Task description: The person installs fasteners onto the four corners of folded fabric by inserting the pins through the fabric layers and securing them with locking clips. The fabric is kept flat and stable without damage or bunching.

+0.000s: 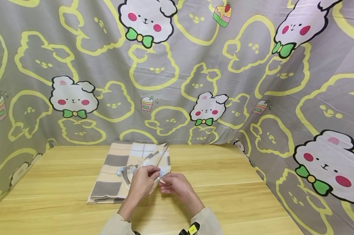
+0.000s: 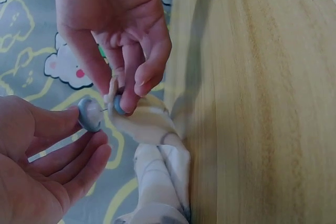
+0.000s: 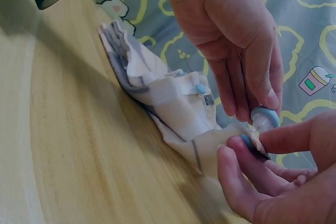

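A plaid cloth (image 1: 115,173) in beige, grey and white lies folded, its near right corner lifted between both hands. My left hand (image 1: 143,181) pinches a round blue fastener piece (image 2: 90,115) with a whitish middle, from which a thin pin points at the cloth edge. With thumb and fingers my right hand (image 1: 178,186) pinches that cloth corner (image 3: 210,150) together with a second small blue piece (image 2: 119,105), on the cloth's other side. Whether the pin goes through the fabric cannot be told. Another blue fastener (image 3: 200,88) sits on the cloth behind.
The cloth lies on a wood-grain table (image 1: 218,176). More light-blue fastener pieces (image 1: 120,171) show on the cloth left of the hands. A grey curtain (image 1: 165,94) with cartoon rabbits hangs behind the table and along its sides.
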`<act>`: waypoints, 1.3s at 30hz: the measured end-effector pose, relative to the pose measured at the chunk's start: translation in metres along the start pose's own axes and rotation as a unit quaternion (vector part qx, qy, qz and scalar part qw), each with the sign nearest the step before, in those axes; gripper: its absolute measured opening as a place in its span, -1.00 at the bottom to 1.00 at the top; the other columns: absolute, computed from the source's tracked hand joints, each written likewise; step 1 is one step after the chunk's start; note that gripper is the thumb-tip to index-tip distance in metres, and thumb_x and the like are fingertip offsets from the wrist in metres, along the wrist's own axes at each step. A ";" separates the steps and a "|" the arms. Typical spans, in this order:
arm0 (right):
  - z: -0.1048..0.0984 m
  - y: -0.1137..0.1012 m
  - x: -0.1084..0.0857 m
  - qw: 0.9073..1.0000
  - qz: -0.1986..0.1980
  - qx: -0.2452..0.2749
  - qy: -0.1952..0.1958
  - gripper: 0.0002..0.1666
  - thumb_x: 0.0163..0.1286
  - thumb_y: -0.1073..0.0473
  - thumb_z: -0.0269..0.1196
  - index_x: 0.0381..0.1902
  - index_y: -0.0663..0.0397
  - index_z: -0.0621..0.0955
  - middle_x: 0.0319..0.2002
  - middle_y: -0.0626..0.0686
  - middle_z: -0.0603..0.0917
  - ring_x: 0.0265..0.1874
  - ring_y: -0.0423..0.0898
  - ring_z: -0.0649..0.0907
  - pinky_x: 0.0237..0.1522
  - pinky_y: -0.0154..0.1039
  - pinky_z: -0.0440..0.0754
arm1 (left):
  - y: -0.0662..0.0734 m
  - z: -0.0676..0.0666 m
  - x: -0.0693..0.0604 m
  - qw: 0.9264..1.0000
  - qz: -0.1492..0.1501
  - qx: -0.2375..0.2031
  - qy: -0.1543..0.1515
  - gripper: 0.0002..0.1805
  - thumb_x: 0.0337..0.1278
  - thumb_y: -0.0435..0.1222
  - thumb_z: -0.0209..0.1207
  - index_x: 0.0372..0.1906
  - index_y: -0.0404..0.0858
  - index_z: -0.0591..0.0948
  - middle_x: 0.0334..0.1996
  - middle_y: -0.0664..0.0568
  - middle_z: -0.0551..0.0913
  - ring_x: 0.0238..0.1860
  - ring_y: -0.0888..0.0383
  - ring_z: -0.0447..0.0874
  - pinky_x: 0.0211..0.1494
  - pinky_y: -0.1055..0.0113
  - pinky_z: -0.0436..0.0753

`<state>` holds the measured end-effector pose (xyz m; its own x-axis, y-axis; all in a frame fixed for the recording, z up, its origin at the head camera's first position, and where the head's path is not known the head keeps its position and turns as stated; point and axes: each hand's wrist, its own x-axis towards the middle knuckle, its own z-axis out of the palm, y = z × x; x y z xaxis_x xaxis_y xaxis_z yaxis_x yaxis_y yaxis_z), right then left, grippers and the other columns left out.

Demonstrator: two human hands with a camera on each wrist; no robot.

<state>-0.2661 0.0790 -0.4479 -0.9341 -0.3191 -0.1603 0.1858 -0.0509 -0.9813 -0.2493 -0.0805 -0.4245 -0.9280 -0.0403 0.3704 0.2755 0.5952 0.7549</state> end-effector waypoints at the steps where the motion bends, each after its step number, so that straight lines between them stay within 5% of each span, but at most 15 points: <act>1: 0.000 0.000 0.000 1.000 0.004 -0.002 0.000 -0.73 0.46 0.21 0.19 -0.09 0.37 0.62 -0.30 0.12 0.75 -0.42 -0.16 0.71 -0.20 -0.21 0.76 | 0.000 0.000 0.000 1.000 0.002 0.001 0.002 -0.92 0.17 -0.40 0.36 -0.25 -0.23 0.80 -0.37 0.09 0.82 -0.32 0.19 0.74 -0.23 0.23 0.67; 8: 0.000 -0.002 -0.003 1.000 0.017 -0.013 0.006 -0.60 0.55 0.11 0.12 0.07 0.37 0.60 -0.17 0.24 0.76 -0.37 -0.14 0.71 -0.14 -0.16 0.76 | 0.002 0.000 0.000 1.000 0.008 -0.009 -0.001 -0.92 0.15 -0.42 0.36 -0.27 -0.23 0.80 -0.36 0.07 0.82 -0.32 0.18 0.75 -0.26 0.26 0.68; 20: 0.002 -0.002 -0.003 0.999 0.000 -0.034 0.026 -0.45 0.53 -0.08 0.18 0.01 0.39 0.66 -0.37 0.08 0.74 -0.44 -0.18 0.69 -0.23 -0.23 0.75 | 0.004 0.000 -0.002 1.000 0.021 -0.012 -0.015 -0.90 0.14 -0.43 0.36 -0.28 -0.21 0.81 -0.35 0.05 0.82 -0.34 0.19 0.75 -0.31 0.33 0.65; 27: 0.002 -0.003 -0.002 0.998 -0.001 -0.045 0.034 -0.42 0.51 -0.11 0.20 0.00 0.39 0.66 -0.34 0.10 0.76 -0.44 -0.19 0.68 -0.27 -0.30 0.73 | 0.000 -0.001 -0.001 1.000 -0.022 -0.009 -0.007 -0.94 0.24 -0.35 0.32 -0.25 -0.23 0.77 -0.43 0.04 0.80 -0.38 0.17 0.73 -0.31 0.22 0.64; 33: 0.002 -0.004 -0.002 0.998 0.001 -0.044 0.040 -0.43 0.51 -0.10 0.20 0.01 0.39 0.65 -0.37 0.06 0.74 -0.44 -0.19 0.67 -0.26 -0.29 0.73 | -0.003 -0.003 -0.002 0.996 -0.060 -0.024 -0.060 -0.78 0.40 -0.25 0.20 -0.32 -0.28 0.73 -0.66 0.00 0.68 -0.69 0.24 0.51 -0.61 0.37 0.41; 39: 0.002 -0.004 -0.002 0.998 -0.003 -0.046 0.036 -0.43 0.51 -0.08 0.21 0.01 0.42 0.65 -0.37 0.05 0.75 -0.42 -0.17 0.69 -0.24 -0.28 0.73 | -0.004 -0.001 -0.005 0.993 -0.069 -0.043 -0.082 -0.62 0.48 -0.16 0.12 -0.43 -0.28 0.74 -0.64 -0.03 0.70 -0.62 0.16 0.65 -0.51 0.34 0.53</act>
<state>-0.2645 0.0776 -0.4436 -0.9551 -0.2501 -0.1588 0.1550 0.0351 -0.9873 -0.2455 -0.0835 -0.4293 -0.9849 0.0191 0.1721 0.1566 0.5222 0.8383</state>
